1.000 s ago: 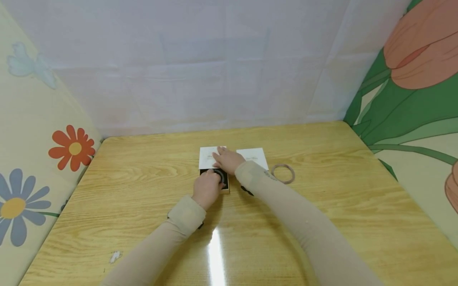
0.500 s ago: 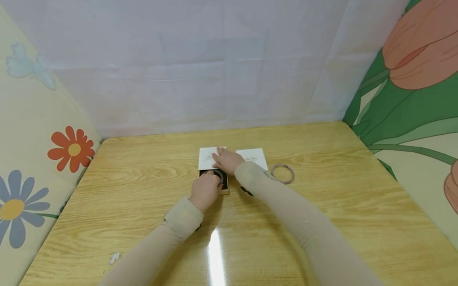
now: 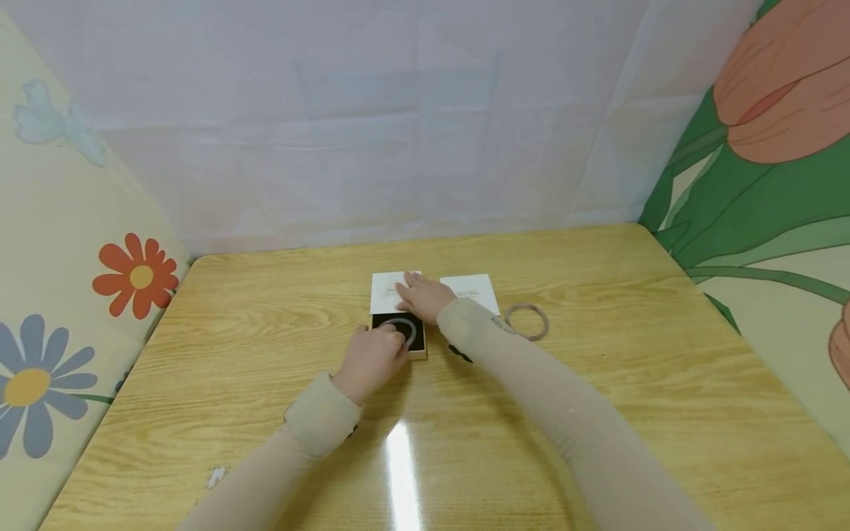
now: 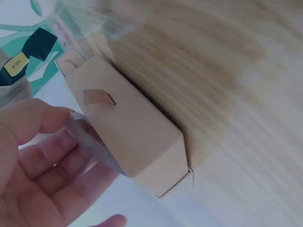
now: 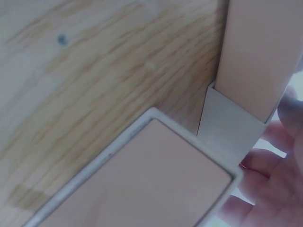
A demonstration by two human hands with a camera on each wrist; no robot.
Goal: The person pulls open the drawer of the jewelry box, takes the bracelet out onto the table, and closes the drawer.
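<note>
In the head view, a drawer-style box has a white sleeve and a tan drawer with a black lining, pulled out toward me. My left hand pinches a greyish bangle at the drawer; the left wrist view shows this bangle between thumb and fingers, tilted beside the drawer's tan wall. How far it is clear of the lining cannot be told. My right hand rests on the sleeve, its fingers spread over the top.
Right of the sleeve lies a second white box, partly behind my right hand. A pinkish bangle lies flat on the wooden table beside it. A small pale mark shows at the table's front left.
My left hand has shifted left and turned, and the bangle has tilted into plainer sight with more black lining showing. My right hand stays on the sleeve.
</note>
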